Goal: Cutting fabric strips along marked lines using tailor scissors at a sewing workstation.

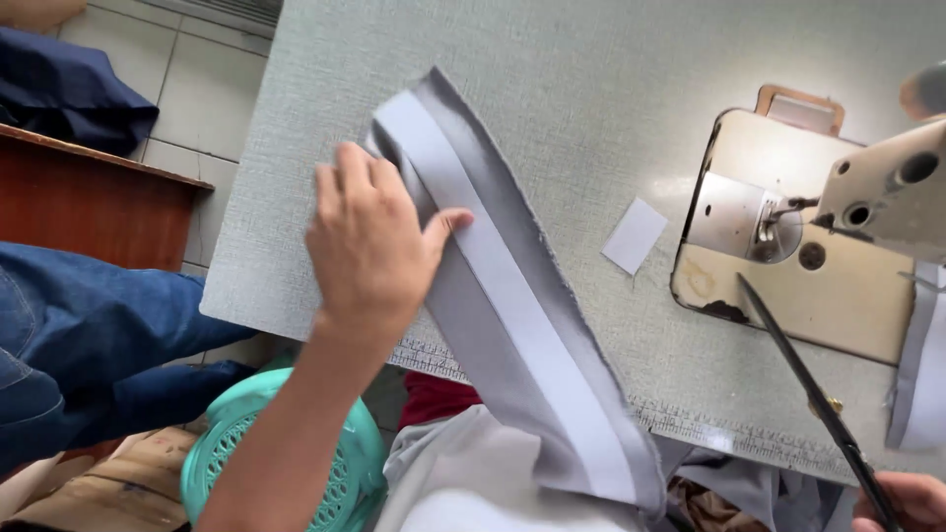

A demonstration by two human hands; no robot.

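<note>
My left hand (pixel 367 246) lies flat, fingers spread, on a long grey fabric strip (pixel 512 325) with a lighter band along its middle. The strip runs diagonally across the grey sewing table (pixel 552 89) and hangs over the near edge. My right hand (pixel 912 500) shows only at the bottom right corner, gripping the handles of dark scissors (pixel 803 374) whose blades point up-left over the table, near the sewing machine bed (pixel 788 266).
A small grey fabric patch (pixel 635 234) lies beside the machine bed. The machine head (pixel 887 192) sits at the right. A turquoise plastic basket (pixel 286 453) stands below the table edge. A person's leg in blue jeans (pixel 79 345) and a wooden bench (pixel 89 197) are at left.
</note>
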